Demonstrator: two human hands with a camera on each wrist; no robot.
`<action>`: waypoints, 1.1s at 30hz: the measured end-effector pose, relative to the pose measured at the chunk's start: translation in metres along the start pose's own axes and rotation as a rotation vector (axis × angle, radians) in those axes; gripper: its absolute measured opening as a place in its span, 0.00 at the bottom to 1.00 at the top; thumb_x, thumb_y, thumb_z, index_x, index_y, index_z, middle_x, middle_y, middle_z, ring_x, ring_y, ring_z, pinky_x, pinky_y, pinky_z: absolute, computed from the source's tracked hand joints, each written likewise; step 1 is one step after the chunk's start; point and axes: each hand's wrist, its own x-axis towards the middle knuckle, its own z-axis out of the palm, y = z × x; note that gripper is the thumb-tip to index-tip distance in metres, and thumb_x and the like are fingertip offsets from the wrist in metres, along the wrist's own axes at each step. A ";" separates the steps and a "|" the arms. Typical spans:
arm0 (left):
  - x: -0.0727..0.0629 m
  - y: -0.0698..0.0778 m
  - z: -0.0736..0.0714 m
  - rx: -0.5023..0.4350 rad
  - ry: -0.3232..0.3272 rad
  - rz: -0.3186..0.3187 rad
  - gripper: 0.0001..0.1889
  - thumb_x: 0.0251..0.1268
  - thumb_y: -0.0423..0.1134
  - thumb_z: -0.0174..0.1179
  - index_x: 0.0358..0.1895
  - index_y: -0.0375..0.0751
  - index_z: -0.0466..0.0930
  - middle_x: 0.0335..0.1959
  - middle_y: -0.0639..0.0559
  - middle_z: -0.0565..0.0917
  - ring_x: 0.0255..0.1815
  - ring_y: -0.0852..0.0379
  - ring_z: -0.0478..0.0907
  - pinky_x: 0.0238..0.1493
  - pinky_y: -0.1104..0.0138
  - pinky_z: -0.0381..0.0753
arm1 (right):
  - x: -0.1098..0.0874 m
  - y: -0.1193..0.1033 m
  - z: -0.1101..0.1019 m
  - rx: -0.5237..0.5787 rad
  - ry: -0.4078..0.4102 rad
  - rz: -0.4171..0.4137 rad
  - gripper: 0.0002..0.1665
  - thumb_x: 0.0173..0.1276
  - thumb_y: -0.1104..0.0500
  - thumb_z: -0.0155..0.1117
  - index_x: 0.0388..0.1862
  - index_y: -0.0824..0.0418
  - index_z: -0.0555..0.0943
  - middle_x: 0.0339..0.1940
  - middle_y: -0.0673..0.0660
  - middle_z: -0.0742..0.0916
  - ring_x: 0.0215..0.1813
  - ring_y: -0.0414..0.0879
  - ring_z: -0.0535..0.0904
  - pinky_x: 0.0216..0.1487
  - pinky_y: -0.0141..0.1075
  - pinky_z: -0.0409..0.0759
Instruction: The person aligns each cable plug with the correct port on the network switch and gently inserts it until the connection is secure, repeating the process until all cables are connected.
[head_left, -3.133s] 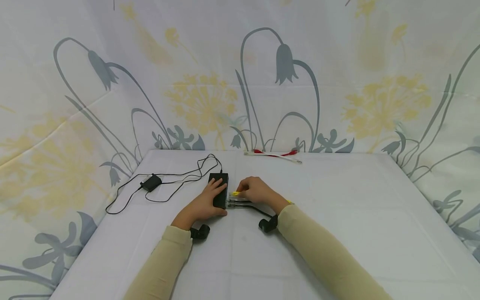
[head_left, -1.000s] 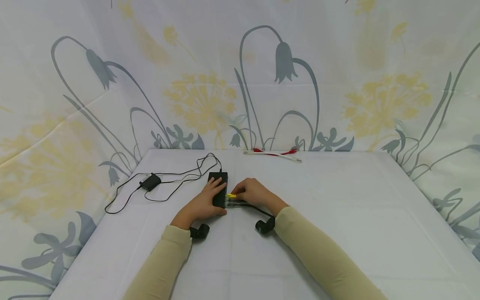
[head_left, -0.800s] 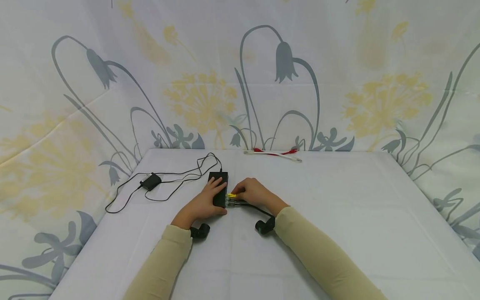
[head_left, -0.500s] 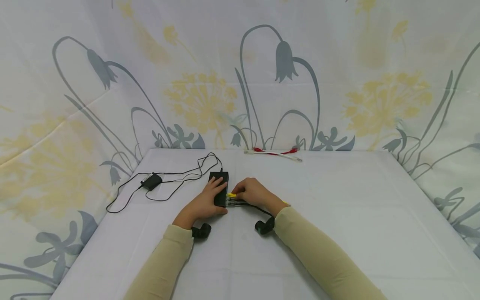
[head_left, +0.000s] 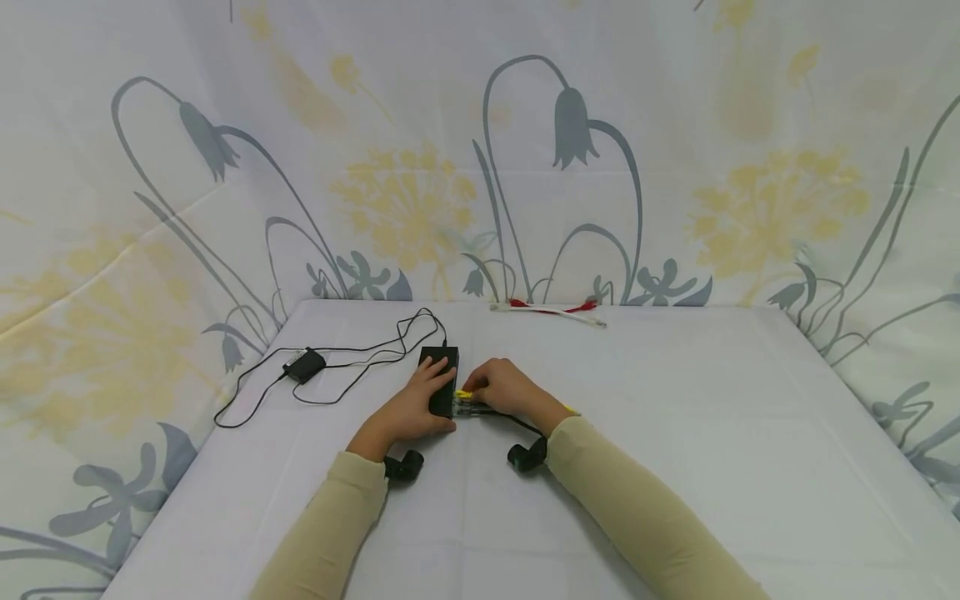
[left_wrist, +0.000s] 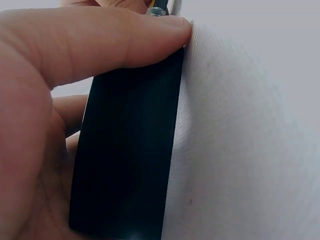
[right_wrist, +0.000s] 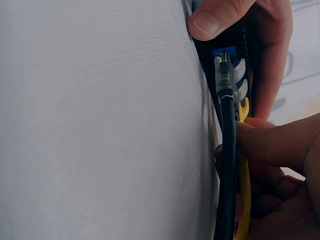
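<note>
A black box with a row of network ports, looking like a network switch [head_left: 442, 402], lies left of the table's middle. My left hand [head_left: 408, 412] grips it, fingers spread over the top and thumb along the near end; its dark flat side [left_wrist: 127, 150] fills much of the left wrist view. At the port side, my right hand [head_left: 513, 389] pinches a yellow network cable [right_wrist: 244, 187] just behind its plug, which sits right at the ports. Beside it a black network cable [right_wrist: 228, 155] runs from a clear plug [right_wrist: 225, 75] in a port. White-latched plugs show between them.
A black power adapter [head_left: 304, 365] with looping thin wire lies to the left, its lead reaching the far end of the switch. A white cable [head_left: 551, 310] crosses a red cable [head_left: 587, 307] at the table's back edge. Patterned cloth [head_left: 420, 208] hangs behind.
Compared with about three seconds ago, my right hand has moved slightly left, bringing the yellow plug up against the switch. My left hand keeps its hold. Little differs over the last second.
</note>
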 end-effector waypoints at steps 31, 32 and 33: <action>-0.002 0.001 0.000 -0.003 0.006 -0.023 0.48 0.52 0.45 0.72 0.76 0.49 0.56 0.81 0.54 0.46 0.81 0.48 0.30 0.73 0.40 0.52 | -0.002 0.001 0.002 0.010 -0.027 0.030 0.10 0.68 0.63 0.61 0.44 0.56 0.87 0.43 0.52 0.88 0.47 0.46 0.81 0.52 0.44 0.78; -0.001 0.001 0.000 0.000 0.007 -0.022 0.48 0.53 0.45 0.72 0.76 0.49 0.56 0.81 0.54 0.46 0.81 0.48 0.30 0.73 0.40 0.52 | -0.002 0.001 0.001 0.012 -0.029 0.027 0.10 0.68 0.63 0.61 0.44 0.56 0.87 0.43 0.52 0.88 0.47 0.46 0.81 0.52 0.44 0.78; -0.001 0.002 0.000 0.003 0.007 -0.021 0.47 0.53 0.45 0.72 0.76 0.49 0.56 0.81 0.54 0.46 0.81 0.48 0.31 0.73 0.40 0.52 | -0.002 0.001 0.001 0.014 -0.032 0.025 0.11 0.68 0.63 0.61 0.44 0.56 0.87 0.43 0.52 0.88 0.47 0.46 0.81 0.52 0.44 0.78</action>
